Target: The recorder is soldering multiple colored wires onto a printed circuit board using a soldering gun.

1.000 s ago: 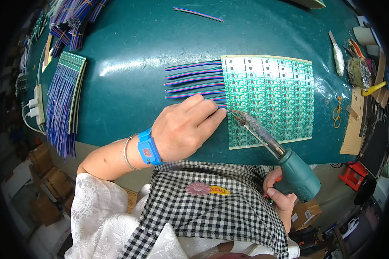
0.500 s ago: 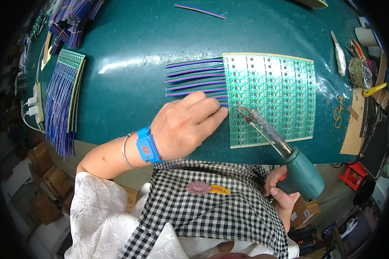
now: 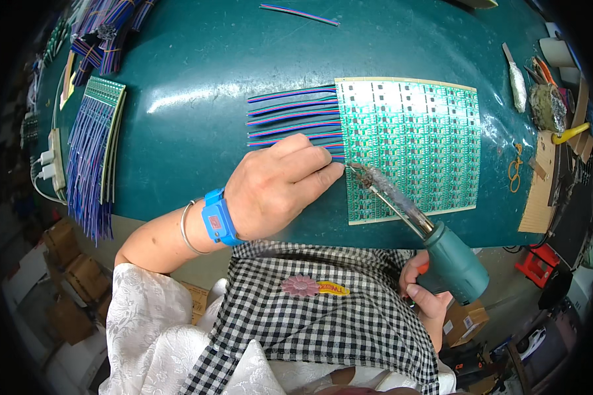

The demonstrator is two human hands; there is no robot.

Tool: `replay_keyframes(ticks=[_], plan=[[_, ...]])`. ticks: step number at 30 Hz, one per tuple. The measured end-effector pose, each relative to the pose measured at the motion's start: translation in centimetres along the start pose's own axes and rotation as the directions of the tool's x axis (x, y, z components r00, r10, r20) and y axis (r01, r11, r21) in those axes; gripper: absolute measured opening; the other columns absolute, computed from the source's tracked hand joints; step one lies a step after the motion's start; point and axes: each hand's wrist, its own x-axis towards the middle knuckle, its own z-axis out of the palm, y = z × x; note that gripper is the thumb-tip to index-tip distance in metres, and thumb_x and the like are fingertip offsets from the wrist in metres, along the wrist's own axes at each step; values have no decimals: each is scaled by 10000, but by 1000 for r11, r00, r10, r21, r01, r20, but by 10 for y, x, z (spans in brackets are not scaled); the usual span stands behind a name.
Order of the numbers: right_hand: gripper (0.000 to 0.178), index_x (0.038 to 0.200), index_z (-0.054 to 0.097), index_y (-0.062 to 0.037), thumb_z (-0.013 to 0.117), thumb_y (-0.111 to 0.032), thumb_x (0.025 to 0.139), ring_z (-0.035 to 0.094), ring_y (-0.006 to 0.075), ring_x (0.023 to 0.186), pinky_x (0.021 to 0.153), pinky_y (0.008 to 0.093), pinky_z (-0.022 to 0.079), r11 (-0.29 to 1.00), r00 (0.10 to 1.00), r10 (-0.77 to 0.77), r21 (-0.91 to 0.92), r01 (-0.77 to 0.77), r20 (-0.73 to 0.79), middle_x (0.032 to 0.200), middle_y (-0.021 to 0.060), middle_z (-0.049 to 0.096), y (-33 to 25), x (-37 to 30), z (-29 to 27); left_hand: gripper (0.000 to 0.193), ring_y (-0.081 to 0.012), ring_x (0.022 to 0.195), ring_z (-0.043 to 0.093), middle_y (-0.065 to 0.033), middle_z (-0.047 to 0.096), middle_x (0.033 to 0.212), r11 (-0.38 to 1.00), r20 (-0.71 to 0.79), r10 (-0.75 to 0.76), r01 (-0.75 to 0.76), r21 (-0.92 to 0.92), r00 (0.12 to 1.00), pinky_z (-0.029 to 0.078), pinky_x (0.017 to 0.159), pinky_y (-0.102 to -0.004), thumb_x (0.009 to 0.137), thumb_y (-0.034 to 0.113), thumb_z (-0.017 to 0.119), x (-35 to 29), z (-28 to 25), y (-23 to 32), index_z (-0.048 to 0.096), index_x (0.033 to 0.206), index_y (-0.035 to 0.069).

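A green circuit board panel (image 3: 412, 151) lies flat on the table, with several blue, red and black ribbon wires (image 3: 290, 118) running leftward from its left edge. My left hand (image 3: 280, 184), with a blue band on its wrist, is closed in a pinch at that edge. Between its thumb and fingers sits the end of a ribbon wire (image 3: 337, 158); the rest of it is under the hand. My right hand (image 3: 423, 289) wraps the handle of a teal soldering gun (image 3: 460, 263). The gun's tip meets the board's left edge beside my left fingertips.
At the left lies a stack of wired boards (image 3: 99, 145), near a white power strip (image 3: 56, 164). Wire bundles (image 3: 109, 29) are piled at the far left. One loose ribbon wire (image 3: 300, 14) lies at the back. Orange-handled scissors (image 3: 514, 172) and cardboard (image 3: 540, 191) are on the right.
The soldering gun's tip has moved slightly left, closer to my left fingertips and the board's edge. My left hand keeps its pinch; the whole view has shifted a little.
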Motion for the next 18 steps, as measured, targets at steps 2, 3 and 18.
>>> replay_keyframes(ticks=[2, 3, 18], plan=[[536, 1242, 527, 35, 711, -8, 741, 562, 164, 709, 683, 311, 477, 998, 1000, -17, 59, 16, 18, 762, 50, 572, -3, 4, 2, 342, -251, 709, 615, -119, 655, 910, 1000, -8, -5, 5, -8, 1000, 523, 594, -337, 643, -24, 712, 1, 0, 0, 721, 985, -24], [536, 1240, 527, 38, 711, -10, 739, 561, 165, 704, 679, 310, 477, 996, 999, -39, 81, 37, 29, 753, 49, 569, -4, 5, 1, 334, -251, 709, 617, -119, 659, 908, 1000, -12, -7, 6, -14, 1000, 524, 595, -337, 644, -25, 714, 2, -1, 0, 723, 977, -22], [484, 1169, 534, 64, 709, -44, 730, 539, 164, 607, 576, 293, 452, 999, 998, -50, -17, 49, -34, 700, 74, 556, -1, 6, 6, 316, -250, 698, 608, -115, 662, 897, 1000, -18, -9, 9, -29, 1000, 509, 582, -340, 647, -35, 713, 3, -1, -1, 728, 963, -25]])
